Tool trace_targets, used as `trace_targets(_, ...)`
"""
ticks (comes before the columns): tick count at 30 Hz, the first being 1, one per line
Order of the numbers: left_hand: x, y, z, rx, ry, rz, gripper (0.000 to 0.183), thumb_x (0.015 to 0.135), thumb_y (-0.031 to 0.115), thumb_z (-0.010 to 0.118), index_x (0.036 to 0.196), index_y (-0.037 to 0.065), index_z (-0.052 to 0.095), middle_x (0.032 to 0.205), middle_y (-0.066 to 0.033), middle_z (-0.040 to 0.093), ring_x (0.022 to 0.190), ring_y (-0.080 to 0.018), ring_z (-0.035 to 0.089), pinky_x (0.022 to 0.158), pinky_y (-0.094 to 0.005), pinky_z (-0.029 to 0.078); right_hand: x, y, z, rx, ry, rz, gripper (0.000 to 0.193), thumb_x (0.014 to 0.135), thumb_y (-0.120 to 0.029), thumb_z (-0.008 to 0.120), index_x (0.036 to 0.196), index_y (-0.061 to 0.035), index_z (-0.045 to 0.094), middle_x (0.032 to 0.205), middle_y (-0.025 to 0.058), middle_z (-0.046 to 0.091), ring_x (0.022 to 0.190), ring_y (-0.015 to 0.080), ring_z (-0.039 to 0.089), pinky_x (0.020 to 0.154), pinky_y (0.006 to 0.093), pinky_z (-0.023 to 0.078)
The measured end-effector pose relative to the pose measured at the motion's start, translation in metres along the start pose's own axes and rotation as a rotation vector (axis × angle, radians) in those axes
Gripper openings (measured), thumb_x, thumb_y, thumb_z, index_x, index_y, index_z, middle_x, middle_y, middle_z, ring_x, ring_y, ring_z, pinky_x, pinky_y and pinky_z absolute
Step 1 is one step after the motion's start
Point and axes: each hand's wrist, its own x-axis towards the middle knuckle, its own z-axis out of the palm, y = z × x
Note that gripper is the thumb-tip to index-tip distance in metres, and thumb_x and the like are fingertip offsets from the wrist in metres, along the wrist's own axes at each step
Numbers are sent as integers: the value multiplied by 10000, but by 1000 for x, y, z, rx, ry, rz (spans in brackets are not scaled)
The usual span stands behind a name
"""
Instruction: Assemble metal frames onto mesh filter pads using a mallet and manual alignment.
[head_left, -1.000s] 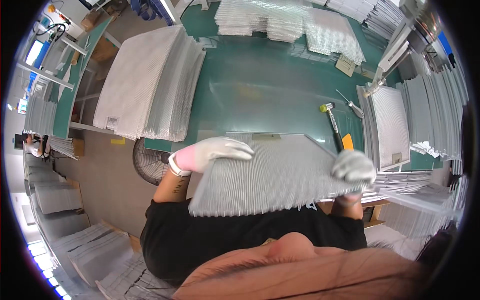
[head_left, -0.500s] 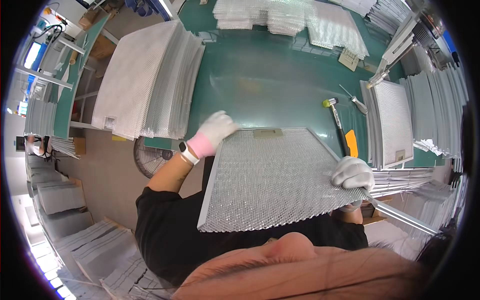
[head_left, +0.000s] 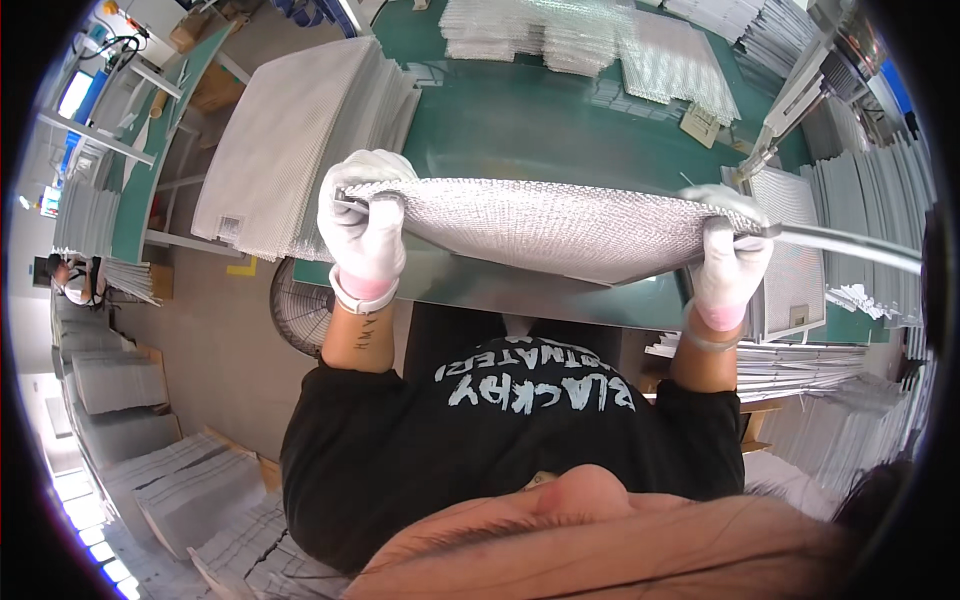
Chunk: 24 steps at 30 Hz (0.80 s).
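Between my two gloved hands a silver metal mesh filter panel (head_left: 560, 225) is held up on edge over the green table, its mesh face bowed. My left hand (head_left: 368, 215) is closed round the frame at the panel's left corner. At the right corner my right hand (head_left: 730, 245) is closed on the panel too, with the fingers partly behind it. A thin metal frame strip (head_left: 850, 243) sticks out to the right from that corner. The panel hides the hammer and most of the screwdriver.
A tall stack of mesh sheets (head_left: 290, 140) stands left on the green table (head_left: 480, 115). More mesh stacks (head_left: 540, 35) lie at the back. Framed panels (head_left: 795, 270) lean at right below a jointed metal arm (head_left: 770, 135). A floor fan (head_left: 300, 305) stands below left; another person (head_left: 75, 280) is far left.
The panel has been lifted and tilted from lying nearly flat to standing on edge. My left hand has shifted to its left corner, and both hands have risen away from my body.
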Motion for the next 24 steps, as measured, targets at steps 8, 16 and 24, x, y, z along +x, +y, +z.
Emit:
trace_targets(8,2,-8,14,172,-28,-31,116,919,66,550,1008,34,482,873,-79,522,791,-174,499,757,-314,424,-20,27,-8,-87,300,140,596,796,-100,743,1293,80,468,1140,190,621,967,220,614,915,336,465)
trace_targets(16,15,-18,24,151,97,-179,149,911,-25,530,1052,16,507,835,39,495,642,11,388,577,-151,332,-128,99,26,-998,68,-77,1483,467,-334,954,1512,-176,-86,1483,328,49,1375,498,149,1098,594,231)
trace_targets(24,17,-18,27,104,118,-254,137,905,-37,528,1030,17,511,851,35,498,651,13,391,571,-149,332,-131,135,24,-1071,151,-83,1280,516,-296,933,1466,-76,105,1418,367,156,1323,519,262,1060,544,330)
